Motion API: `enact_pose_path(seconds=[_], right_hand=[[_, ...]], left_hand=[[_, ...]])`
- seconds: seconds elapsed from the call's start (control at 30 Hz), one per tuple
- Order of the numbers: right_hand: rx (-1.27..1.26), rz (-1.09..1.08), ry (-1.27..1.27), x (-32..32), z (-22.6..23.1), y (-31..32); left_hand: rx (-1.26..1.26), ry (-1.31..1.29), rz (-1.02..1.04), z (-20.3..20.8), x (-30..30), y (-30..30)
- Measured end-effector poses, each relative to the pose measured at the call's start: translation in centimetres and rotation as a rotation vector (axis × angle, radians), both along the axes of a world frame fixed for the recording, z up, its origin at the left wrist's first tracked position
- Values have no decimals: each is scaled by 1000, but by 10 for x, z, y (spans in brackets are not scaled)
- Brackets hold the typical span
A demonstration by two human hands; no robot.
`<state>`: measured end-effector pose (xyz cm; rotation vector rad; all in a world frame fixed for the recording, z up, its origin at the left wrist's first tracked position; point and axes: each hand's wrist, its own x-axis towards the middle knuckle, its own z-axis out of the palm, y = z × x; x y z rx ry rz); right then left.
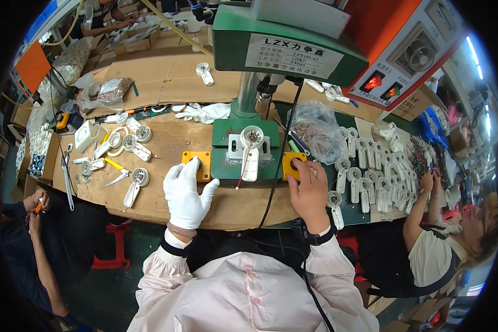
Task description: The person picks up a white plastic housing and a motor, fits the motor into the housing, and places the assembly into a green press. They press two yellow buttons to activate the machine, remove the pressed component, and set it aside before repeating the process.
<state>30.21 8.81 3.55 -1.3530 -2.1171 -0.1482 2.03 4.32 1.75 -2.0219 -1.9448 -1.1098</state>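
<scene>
In a white glove, my left hand (pixel 187 195) rests its fingertips on a yellow button box (pixel 203 174), thumb spread to the side. My bare right hand (pixel 312 192) lies at a second yellow box (pixel 287 165), its fingers on the black button. Neither hand holds anything. Between them stands a green bench press (pixel 222 131). A white handheld-fan housing (pixel 250 166) sits on the press's metal fixture (pixel 234 148), its round head away from me and handle toward me. A thin red wire runs down beside the handle. The press's head hangs above it.
White fan housings (pixel 371 185) crowd the right side in rows, next to a clear plastic bag (pixel 315 133). On the left lie loose housings (pixel 131 193), yellow-handled pliers (pixel 118 170) and a wrench (pixel 67 177). A black cable (pixel 278 180) crosses in front. Co-workers sit on both sides.
</scene>
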Motion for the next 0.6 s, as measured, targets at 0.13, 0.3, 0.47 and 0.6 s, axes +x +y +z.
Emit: enact_pose_path(seconds=[0.13, 0.3, 0.47, 0.6], right_hand=[[7, -6, 49, 3, -4, -5], [48, -4, 215, 8, -11, -5], [28, -13, 222, 6, -9, -3], [43, 3, 184, 6, -10, -2]], left_hand=[[59, -96, -56, -5, -3, -6], [211, -110, -48, -19, -6, -14], [186, -61, -74, -17, -9, -4], [172, -56, -78, -13, -7, 1]])
